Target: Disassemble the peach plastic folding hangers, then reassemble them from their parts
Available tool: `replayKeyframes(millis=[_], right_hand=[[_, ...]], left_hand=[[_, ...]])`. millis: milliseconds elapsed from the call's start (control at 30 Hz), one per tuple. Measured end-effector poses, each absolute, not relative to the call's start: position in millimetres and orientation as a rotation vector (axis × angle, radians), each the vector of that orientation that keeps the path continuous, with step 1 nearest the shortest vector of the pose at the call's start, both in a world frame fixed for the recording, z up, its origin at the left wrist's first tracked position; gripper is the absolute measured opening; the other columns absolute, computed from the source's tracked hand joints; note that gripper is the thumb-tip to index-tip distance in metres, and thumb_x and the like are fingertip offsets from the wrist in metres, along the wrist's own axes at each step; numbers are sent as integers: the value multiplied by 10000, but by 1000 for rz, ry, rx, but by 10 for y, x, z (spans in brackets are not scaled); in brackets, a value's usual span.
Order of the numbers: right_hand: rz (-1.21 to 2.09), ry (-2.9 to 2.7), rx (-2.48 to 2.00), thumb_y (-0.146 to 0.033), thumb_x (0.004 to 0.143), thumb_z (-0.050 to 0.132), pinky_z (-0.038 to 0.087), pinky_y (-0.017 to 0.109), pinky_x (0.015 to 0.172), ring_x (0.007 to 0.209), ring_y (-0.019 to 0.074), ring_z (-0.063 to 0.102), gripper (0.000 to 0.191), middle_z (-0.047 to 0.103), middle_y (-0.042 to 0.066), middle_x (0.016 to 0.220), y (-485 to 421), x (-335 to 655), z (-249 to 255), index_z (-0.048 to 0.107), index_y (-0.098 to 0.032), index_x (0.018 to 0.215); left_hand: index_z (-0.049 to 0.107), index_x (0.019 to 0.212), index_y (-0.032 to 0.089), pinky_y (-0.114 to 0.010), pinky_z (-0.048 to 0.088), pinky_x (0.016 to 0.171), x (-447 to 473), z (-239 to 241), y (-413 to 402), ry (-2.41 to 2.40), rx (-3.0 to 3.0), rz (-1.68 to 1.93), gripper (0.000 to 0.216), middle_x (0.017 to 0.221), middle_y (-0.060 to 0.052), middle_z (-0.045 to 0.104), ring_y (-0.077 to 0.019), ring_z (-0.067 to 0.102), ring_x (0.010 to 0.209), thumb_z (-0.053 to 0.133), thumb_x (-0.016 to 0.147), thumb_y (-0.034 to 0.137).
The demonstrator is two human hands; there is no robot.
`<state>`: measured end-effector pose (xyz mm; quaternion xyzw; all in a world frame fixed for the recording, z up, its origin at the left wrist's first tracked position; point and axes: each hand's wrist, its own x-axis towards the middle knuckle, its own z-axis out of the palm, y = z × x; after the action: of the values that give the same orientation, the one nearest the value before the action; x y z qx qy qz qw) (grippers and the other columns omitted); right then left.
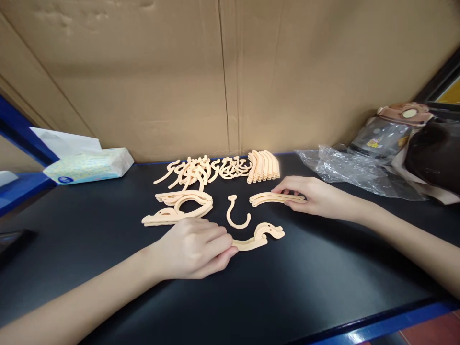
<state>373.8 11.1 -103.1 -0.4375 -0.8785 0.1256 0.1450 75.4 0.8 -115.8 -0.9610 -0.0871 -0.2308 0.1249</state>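
Observation:
My left hand (197, 247) is closed on one end of a curled beige plastic piece (264, 235), whose scrolled end points right, low over the black table. My right hand (305, 195) pinches the right end of a curved beige bar (268, 197), which looks doubled. Between the two hands lies a single beige hook (238, 218). Beyond my left hand sit stacked beige hanger-like pieces (179, 206) with a rounded opening, partly hidden by my knuckles.
At the back lie a heap of curled pieces (194, 170), a pile of hooks (234, 167) and a row of curved bars (263, 165). A tissue pack (89, 165) stands back left. Crumpled clear plastic (345, 165) and a transparent bottle (384, 134) are at right. Cardboard (161, 86) walls the rear.

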Motion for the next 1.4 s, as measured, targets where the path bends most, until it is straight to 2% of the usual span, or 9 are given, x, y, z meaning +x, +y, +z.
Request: replayKeyframes(millis=[300, 500, 567, 633, 700, 900, 1400], right_hand=[[275, -2574, -1247, -244, 870, 481, 455, 303, 761, 913, 185, 580, 255, 615, 42, 1057, 122, 3759, -1066, 567, -223, 1108], [271, -2566, -1240, -217, 876, 477, 456, 295, 783, 932, 177, 573, 260, 610, 44, 1057, 139, 3758, -1093, 567, -219, 1120], [255, -2570, -1229, -221, 878, 481, 459, 297, 780, 930, 179, 574, 262, 609, 43, 1057, 143, 3759, -1096, 567, -222, 1125], [239, -2576, -1215, -242, 885, 485, 461, 299, 784, 936, 179, 573, 259, 606, 43, 1059, 142, 3758, -1095, 566, -223, 1131], [216, -2577, -1198, -276, 896, 485, 461, 302, 799, 958, 182, 568, 257, 601, 46, 1070, 139, 3755, -1090, 565, -221, 1134], [133, -2573, -1166, -312, 923, 455, 455, 317, 841, 1013, 186, 547, 262, 585, 60, 1103, 128, 3746, -1084, 565, -214, 1140], [136, -2586, -1130, -306, 935, 433, 464, 316, 836, 982, 175, 557, 252, 586, 53, 1091, 110, 3730, -1080, 576, -217, 1123]], left_hand=[[512, 609, 174, -273, 278, 443, 729, -1170, 9, -284, -2795, -650, 309, 505, 29, 452, -105, 373, 427, 420, 904, 168], [537, 633, 172, -270, 295, 450, 724, -1173, 9, -290, -2769, -698, 272, 521, 22, 478, -114, 396, 459, 449, 890, 161], [574, 704, 165, -254, 370, 522, 732, -1168, 15, -333, -2732, -740, 191, 608, 3, 559, -126, 475, 560, 488, 873, 152], [608, 818, 155, -261, 437, 672, 742, -1169, 37, -404, -2695, -741, 115, 769, -25, 632, -153, 538, 737, 507, 869, 136], [622, 932, 154, -293, 442, 791, 747, -1182, 76, -516, -2677, -722, 141, 912, -43, 647, -180, 536, 886, 493, 884, 124], [657, 1035, 242, -335, 438, 847, 724, -1259, 195, -778, -2788, -711, 215, 1081, -46, 603, -195, 505, 1016, 476, 927, 201], [666, 1060, 271, -317, 409, 872, 721, -1273, 218, -760, -2925, -592, 215, 1060, -6, 630, -177, 507, 1031, 510, 918, 311]])
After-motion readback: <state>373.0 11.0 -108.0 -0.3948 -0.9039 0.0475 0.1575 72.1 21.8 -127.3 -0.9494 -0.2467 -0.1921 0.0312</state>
